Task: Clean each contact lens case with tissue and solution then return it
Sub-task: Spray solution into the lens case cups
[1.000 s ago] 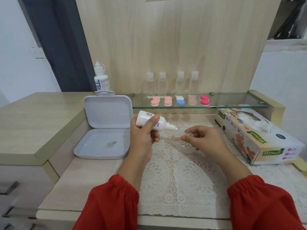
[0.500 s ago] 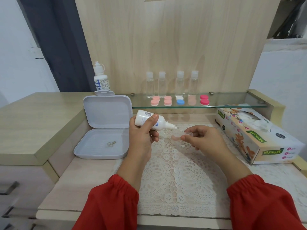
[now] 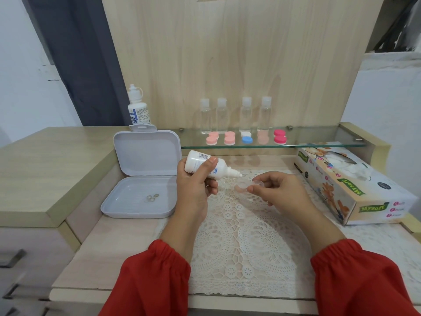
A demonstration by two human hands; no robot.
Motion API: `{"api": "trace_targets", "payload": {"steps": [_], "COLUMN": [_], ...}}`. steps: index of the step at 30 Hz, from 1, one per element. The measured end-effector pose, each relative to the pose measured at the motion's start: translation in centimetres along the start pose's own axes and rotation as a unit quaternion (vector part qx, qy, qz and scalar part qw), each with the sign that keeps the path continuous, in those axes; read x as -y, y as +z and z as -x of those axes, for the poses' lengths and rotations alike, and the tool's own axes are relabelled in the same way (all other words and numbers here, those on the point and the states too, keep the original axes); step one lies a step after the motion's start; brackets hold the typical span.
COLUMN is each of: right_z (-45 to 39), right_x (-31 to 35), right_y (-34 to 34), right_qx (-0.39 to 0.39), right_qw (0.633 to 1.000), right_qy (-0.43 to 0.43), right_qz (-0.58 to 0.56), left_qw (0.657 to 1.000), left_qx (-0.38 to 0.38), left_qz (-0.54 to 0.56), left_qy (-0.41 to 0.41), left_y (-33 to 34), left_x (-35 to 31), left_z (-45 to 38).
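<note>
My left hand (image 3: 196, 185) grips a small white solution bottle (image 3: 206, 164), tipped on its side with the nozzle pointing right. The nozzle tip hangs just above an open clear contact lens case (image 3: 245, 187) that my right hand (image 3: 280, 190) pinches at its right well, over the lace mat (image 3: 248, 242). Several capped lens cases, pink (image 3: 211, 138), blue and white (image 3: 247, 137) and red (image 3: 280, 136), sit in a row on the glass shelf (image 3: 319, 144). A tissue box (image 3: 350, 185) lies at the right.
An open white plastic box (image 3: 141, 197) with small rings inside stands left of my hands. A larger solution bottle (image 3: 137, 108) stands behind it. Several clear travel bottles (image 3: 234, 115) line the back of the shelf. Drawers are at the lower left.
The bottle and my left hand have shifted very slightly; the nozzle stays over the clear case. My right hand holds still.
</note>
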State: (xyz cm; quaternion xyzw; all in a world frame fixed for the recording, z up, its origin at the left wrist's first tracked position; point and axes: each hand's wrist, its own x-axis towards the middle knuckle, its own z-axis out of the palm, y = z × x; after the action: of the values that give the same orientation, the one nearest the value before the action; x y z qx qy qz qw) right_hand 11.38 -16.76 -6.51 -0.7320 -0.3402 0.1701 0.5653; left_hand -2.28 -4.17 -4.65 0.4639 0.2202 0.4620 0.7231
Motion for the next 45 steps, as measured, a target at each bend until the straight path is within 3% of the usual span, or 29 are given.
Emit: {"api": "trace_targets", "payload": {"steps": [27,45], "right_z": [0.61,0.73], "right_x": [0.93,0.91], "right_y": [-0.09,0.45], "right_qx": [0.001,0.024], "right_qw": [1.0,0.999], "right_qy": [0.004,0.003], "right_qz": [0.025,0.036], "left_qw": [1.0,0.996], "left_qx": [-0.001,0.066], "left_qz": [0.019,-0.053], "left_qy": [-0.013,0.001], "left_y": [-0.02,0.39], "left_x": [-0.01,0.77], "left_z": [-0.08,0.42]}}
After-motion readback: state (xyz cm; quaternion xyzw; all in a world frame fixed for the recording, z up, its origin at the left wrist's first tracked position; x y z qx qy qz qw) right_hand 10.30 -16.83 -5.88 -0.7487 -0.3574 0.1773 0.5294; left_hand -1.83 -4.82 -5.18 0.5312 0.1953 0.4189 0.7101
